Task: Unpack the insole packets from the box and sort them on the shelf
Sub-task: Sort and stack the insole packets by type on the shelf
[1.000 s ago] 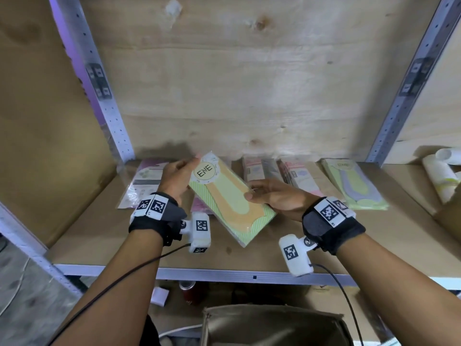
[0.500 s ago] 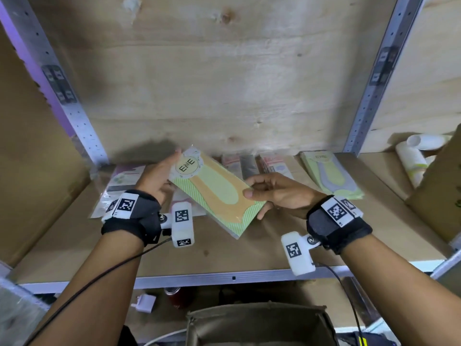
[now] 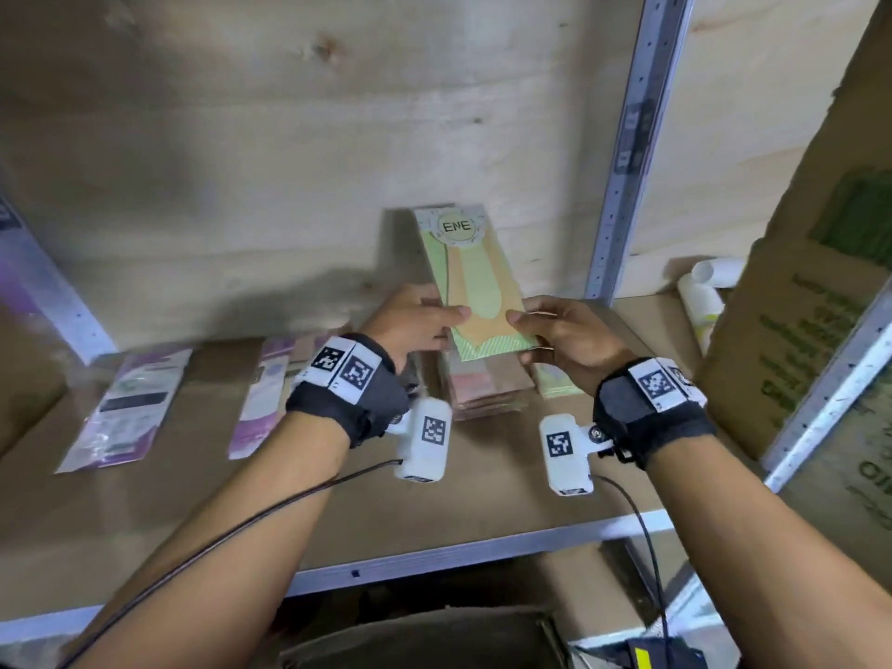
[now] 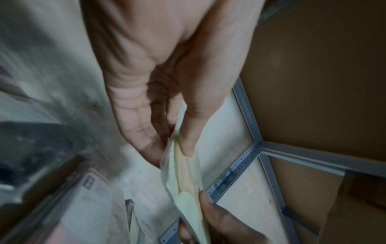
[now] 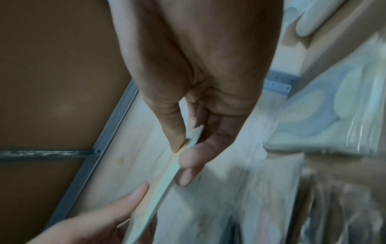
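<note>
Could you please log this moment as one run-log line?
left hand: pinches ENE insole packet | right hand: pinches it too | packet: upright above shelf stacks

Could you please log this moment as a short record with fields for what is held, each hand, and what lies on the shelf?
held item: green ENE insole packet, raised on end, logo up
left hand: pinches the packet's left edge
right hand: pinches its right edge
below the packet: a stack of packets on the shelf
shelf, left part: two purple-and-white packets lying flat
shelf, right end: white tubes
</note>
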Tool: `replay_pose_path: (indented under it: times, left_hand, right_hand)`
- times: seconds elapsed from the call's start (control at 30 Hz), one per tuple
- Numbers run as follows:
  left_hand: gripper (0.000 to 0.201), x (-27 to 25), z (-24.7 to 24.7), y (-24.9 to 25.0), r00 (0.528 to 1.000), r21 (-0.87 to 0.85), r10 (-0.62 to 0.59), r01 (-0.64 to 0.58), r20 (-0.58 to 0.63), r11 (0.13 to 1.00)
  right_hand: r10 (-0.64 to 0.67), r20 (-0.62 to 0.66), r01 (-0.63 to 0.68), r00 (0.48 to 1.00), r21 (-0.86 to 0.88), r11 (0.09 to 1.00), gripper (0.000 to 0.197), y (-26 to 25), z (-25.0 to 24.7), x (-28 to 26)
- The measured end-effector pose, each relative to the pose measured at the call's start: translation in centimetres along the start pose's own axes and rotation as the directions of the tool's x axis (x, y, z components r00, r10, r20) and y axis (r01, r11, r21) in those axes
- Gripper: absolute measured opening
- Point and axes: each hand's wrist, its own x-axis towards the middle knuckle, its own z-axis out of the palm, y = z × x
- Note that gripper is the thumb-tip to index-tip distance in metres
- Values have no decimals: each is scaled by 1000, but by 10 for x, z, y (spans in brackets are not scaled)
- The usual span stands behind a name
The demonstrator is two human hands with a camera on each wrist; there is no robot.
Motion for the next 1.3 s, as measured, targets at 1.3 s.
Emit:
replay_pose_path:
  times: [1.3]
  left_hand:
    - [39, 99, 152, -24, 986, 856, -26, 158, -167, 492]
  right_hand:
    - [54, -417, -369, 907, -726, 580, 27, 37, -95, 21]
